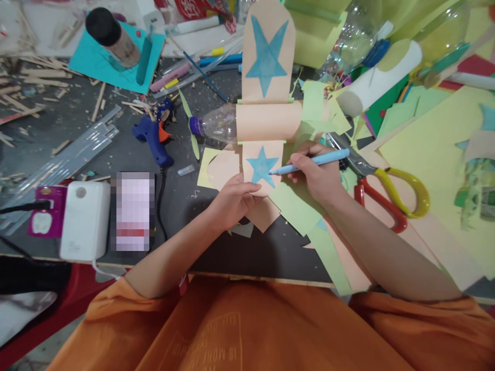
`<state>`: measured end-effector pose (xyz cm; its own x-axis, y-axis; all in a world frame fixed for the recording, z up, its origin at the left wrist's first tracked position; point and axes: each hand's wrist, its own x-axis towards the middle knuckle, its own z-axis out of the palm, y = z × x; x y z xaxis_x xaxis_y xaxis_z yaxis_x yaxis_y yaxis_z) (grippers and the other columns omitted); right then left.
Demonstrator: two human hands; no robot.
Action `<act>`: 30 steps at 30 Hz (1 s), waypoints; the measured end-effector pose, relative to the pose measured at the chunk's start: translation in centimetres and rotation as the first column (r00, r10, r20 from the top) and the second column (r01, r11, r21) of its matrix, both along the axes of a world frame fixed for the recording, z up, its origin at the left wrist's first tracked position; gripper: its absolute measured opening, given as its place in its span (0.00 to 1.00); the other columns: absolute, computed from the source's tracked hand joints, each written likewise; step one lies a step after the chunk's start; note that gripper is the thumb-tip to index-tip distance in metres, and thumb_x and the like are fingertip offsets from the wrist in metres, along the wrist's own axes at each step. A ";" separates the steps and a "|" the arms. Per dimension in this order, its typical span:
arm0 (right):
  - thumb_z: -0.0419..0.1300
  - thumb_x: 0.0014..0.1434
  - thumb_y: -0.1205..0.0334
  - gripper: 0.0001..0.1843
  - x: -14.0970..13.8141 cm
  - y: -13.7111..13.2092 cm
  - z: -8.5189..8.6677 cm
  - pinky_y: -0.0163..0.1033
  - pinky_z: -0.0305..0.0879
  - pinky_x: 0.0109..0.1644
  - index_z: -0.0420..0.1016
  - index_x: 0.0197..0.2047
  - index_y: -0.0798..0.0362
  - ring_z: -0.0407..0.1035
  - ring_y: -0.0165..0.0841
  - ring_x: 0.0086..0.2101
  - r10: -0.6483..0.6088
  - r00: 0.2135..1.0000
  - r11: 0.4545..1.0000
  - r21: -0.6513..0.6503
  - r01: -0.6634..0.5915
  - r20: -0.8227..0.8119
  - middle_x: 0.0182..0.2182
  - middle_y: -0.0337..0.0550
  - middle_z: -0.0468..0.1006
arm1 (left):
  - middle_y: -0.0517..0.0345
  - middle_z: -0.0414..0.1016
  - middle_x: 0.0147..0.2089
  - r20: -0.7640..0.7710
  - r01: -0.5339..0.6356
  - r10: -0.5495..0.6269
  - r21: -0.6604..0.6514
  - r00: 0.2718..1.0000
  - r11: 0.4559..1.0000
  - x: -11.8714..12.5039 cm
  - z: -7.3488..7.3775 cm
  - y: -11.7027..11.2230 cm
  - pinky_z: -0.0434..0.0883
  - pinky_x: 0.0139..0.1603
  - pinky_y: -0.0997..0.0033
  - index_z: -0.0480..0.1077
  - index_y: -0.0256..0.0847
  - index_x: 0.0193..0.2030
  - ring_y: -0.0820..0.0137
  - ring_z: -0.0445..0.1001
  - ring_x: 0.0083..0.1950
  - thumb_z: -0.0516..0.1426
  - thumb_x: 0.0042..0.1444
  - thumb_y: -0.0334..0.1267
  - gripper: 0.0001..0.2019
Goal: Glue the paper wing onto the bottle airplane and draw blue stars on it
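Observation:
A toy plane (pixel 266 122) made of a plastic bottle wrapped in peach paper lies before me, its purple cap and green paper propeller (pixel 194 129) pointing left. Each paper wing bears a blue star. My left hand (pixel 236 202) grips the near wing (pixel 251 149) by its lower edge, thumb on top. In my right hand (pixel 316 172) is a light blue marker (pixel 319 161), held like a pen, with its tip at the right side of the near star (pixel 263 166). Paper pieces lie beneath the near wing and my right hand.
Large scissors (pixel 386 188) with red and yellow handles lie right of my right hand. On the left are a blue glue gun (pixel 152 139), a phone (pixel 133 211), a white power bank (pixel 85 220) and clear sticks (pixel 73 154). Coloured paper (pixel 433 139) covers the right side.

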<state>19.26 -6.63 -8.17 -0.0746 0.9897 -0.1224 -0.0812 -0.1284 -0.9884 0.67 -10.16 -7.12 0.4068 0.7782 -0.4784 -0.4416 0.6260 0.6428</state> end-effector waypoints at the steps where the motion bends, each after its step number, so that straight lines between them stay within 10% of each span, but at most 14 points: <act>1: 0.68 0.52 0.57 0.16 0.0 0.0 0.0 0.31 0.62 0.18 0.66 0.22 0.48 0.62 0.24 0.16 0.012 1.000 1.000 -0.002 -0.012 0.007 0.16 0.31 0.69 | 0.50 0.85 0.45 0.008 -0.002 0.002 0.002 1.000 1.000 0.1 0.0 0.0 0.73 0.59 0.61 0.79 0.39 0.44 0.55 0.82 0.56 0.67 0.46 0.34 0.16; 23: 0.64 0.45 0.55 0.16 0.0 0.2 0.8 0.29 0.48 0.13 0.60 0.19 0.48 0.56 0.22 0.13 -0.112 0.991 0.989 -0.108 0.103 -0.074 0.14 0.30 0.63 | 0.58 0.78 0.36 -0.010 -0.097 0.097 -0.012 0.995 0.995 -0.3 -0.8 0.3 0.71 0.43 0.70 0.74 0.39 0.36 0.70 0.74 0.37 0.59 0.37 0.29 0.15; 30: 0.69 0.46 0.52 0.19 0.1 0.4 0.8 0.33 0.50 0.15 0.63 0.18 0.47 0.53 0.23 0.12 -0.108 0.990 0.994 -0.033 0.105 -0.089 0.15 0.32 0.66 | 0.51 0.84 0.47 0.068 -0.141 0.143 -0.035 0.987 0.989 0.0 0.7 0.7 0.71 0.64 0.54 0.75 0.39 0.51 0.57 0.81 0.56 0.55 0.52 0.31 0.19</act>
